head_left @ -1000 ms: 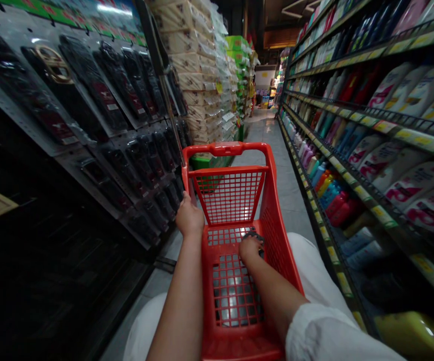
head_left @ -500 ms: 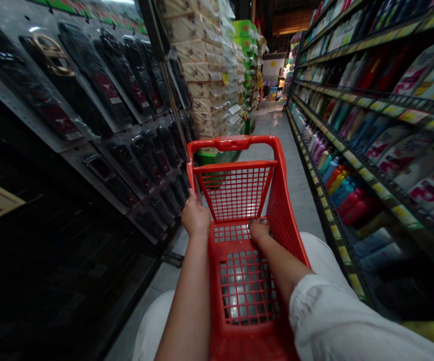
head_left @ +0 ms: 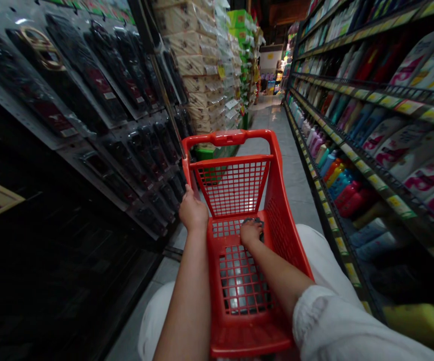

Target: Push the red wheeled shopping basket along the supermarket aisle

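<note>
Left hand (head_left: pixel 193 210) closed around the rim of a red plastic shopping cart (head_left: pixel 224 137), right hand (head_left: pixel 250 232) cupped over a small dark item (head_left: pixel 261 231), apparently light and flexible, best gripped by its exposed edge

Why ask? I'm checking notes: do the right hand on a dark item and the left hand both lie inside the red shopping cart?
No: the head view shows the left hand on the left rim of the red shopping cart. The right hand does rest on the dark item inside.
</note>
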Tool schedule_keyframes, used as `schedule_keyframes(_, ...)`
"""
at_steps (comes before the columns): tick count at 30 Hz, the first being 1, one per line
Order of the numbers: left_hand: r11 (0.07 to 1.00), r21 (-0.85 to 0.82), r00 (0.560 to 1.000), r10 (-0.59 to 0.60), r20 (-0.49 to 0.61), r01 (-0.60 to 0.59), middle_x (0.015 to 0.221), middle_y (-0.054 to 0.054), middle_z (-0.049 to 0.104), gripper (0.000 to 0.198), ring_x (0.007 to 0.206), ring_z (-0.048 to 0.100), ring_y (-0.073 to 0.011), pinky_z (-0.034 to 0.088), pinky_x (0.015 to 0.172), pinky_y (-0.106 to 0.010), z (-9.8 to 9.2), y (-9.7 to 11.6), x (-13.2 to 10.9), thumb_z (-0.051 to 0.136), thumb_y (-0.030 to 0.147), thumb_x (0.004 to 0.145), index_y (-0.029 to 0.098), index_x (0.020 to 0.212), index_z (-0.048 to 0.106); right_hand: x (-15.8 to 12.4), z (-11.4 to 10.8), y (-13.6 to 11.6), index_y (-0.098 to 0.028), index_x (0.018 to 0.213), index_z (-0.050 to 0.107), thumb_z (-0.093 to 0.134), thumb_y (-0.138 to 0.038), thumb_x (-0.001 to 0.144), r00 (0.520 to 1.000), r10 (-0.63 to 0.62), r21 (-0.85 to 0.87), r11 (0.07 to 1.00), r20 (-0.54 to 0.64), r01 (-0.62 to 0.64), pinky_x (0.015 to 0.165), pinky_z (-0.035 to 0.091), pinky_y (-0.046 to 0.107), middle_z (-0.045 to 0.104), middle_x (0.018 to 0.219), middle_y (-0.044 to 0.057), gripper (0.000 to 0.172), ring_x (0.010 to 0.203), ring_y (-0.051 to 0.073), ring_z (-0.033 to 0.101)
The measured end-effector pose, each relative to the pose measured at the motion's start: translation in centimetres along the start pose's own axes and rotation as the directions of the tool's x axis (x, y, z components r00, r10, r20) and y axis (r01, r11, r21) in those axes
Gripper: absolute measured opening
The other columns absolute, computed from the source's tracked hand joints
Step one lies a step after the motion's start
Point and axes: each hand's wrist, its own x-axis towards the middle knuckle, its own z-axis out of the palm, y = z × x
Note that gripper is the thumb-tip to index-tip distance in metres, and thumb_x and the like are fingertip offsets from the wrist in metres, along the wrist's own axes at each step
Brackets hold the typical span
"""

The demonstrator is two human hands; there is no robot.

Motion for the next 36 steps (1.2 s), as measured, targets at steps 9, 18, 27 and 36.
schedule_keyframes(9,1.000,0.011,1.000,-0.001,-0.014,0.001,0.131,-0.015,0.066,0.059,0.113,0.067,-0.0271,0.052,0.092,-0.033,0.0,0.0,0.1,0.043,0.007,0.091,0.014,0.149,0.045,-4.9,1.3,-5.3,-0.018,0.141,0.053,0.048,-0.018,0.093,0.770,-0.638,0.012,0.770,-0.034,0.638,0.107,0.041,0.052,0.046,0.151,0.015,0.049,0.142,0.034,0.037)
schedule_keyframes(18,1.000,0.008,1.000,-0.008,0.005,0.008,0.129,-0.016,0.067,0.058,0.113,0.067,-0.0271,0.052,0.088,-0.032,-0.4,0.0,0.1,0.042,0.009,0.092,0.015,0.149,0.045,-2.2,0.1,2.3,-0.025,0.146,0.047,0.027,-0.015,0.100,0.924,-0.359,0.035,0.930,-0.130,0.366,0.100,0.043,0.056,0.042,0.156,0.011,0.052,0.143,0.035,0.033)
schedule_keyframes(27,1.000,0.012,1.000,-0.022,-0.019,0.022,0.127,-0.016,0.068,0.057,0.113,0.068,-0.0281,0.052,0.089,-0.034,0.1,0.1,0.1,0.042,0.009,0.092,0.017,0.149,0.046,-2.4,0.3,-0.1,-0.021,0.151,0.040,0.040,-0.017,0.096,0.913,-0.401,0.031,0.914,-0.082,0.404,0.110,0.034,0.056,0.036,0.159,0.013,0.056,0.144,0.035,0.031)
schedule_keyframes(36,0.999,0.029,1.000,-0.014,-0.020,0.015,0.129,-0.017,0.067,0.058,0.112,0.068,-0.0283,0.052,0.090,-0.034,0.2,0.2,0.2,0.043,0.009,0.092,0.016,0.149,0.046,-8.4,2.8,-5.9,-0.013,0.156,0.029,0.038,-0.015,0.093,0.785,-0.613,-0.021,0.787,0.094,0.617,0.113,0.028,0.067,0.018,0.165,0.017,0.064,0.150,0.041,0.017)
